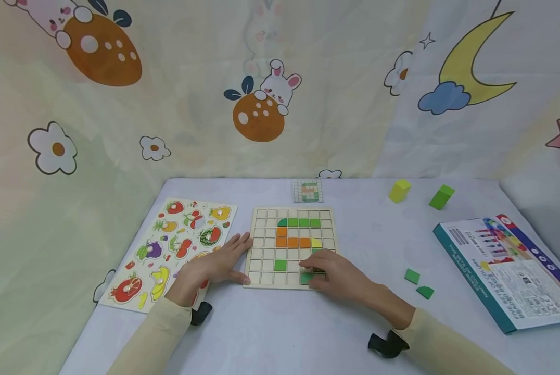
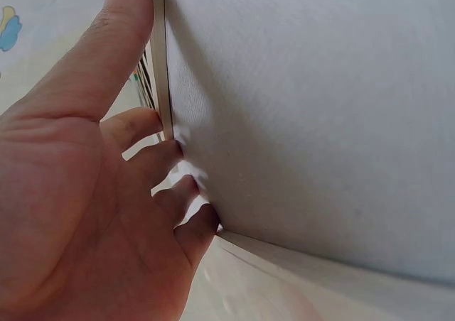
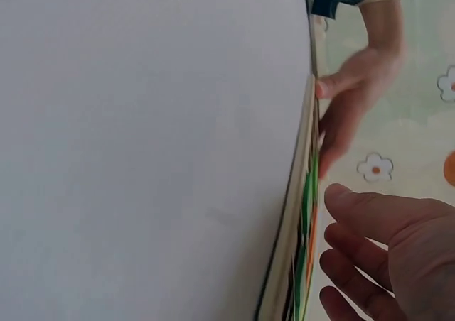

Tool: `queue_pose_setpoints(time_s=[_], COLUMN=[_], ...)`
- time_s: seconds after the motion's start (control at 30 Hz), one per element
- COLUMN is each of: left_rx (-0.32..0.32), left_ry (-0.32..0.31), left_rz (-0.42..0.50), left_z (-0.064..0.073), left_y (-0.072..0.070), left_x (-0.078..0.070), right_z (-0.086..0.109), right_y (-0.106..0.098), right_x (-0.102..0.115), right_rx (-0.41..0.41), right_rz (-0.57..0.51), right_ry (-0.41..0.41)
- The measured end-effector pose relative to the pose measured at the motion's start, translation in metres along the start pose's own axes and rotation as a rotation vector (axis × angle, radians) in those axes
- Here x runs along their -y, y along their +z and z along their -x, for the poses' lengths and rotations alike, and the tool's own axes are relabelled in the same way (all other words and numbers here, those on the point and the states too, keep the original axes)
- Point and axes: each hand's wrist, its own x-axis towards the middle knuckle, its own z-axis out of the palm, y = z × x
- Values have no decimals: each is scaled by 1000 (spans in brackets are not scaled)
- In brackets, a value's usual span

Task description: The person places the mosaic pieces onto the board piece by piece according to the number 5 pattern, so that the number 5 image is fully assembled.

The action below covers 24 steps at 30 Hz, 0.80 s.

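Observation:
A pale square grid board (image 1: 263,253) lies mid-table, with green, orange and yellow pieces set in its cells. My left hand (image 1: 217,260) rests at the board's left edge with fingers extended, its thumb by the near-left corner. In the left wrist view, that thumb (image 2: 114,44) lies along the board's edge. Over the board's lower right, my right hand (image 1: 338,273) has its fingertips right at the green pieces there, partly covering them. A green square (image 1: 305,278) shows beside its thumb. In the right wrist view, thumb and fingers stand apart with nothing visible between them.
A fruit puzzle board (image 1: 139,260) lies left, partly under my left forearm. Behind the grid board is a small pattern card (image 1: 308,191). Right are a green square (image 1: 412,276), a green quarter-round piece (image 1: 424,292), yellow blocks (image 1: 399,191), green blocks (image 1: 442,197) and a box (image 1: 519,276).

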Motion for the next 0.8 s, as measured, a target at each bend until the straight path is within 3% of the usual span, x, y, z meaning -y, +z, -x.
queue_pose_setpoints(time_s=[0.2,0.4,0.6,0.8], left_rx=[0,6,9,7], left_ry=[-4,0,1,8], left_rz=[-14,-9,-5,-4], left_z=[0,0,2,1], left_y=[1,0,-2,-1], left_x=[1,1,2,2], right_z=[29,74,116,138], right_y=[-25,-53,-68,-70], right_x=[-27,-64,-91,-104], right_rx=[-70,-134,-172,-176], right_rz=[29,65,127,160], right_ry=[138,268,326,344])
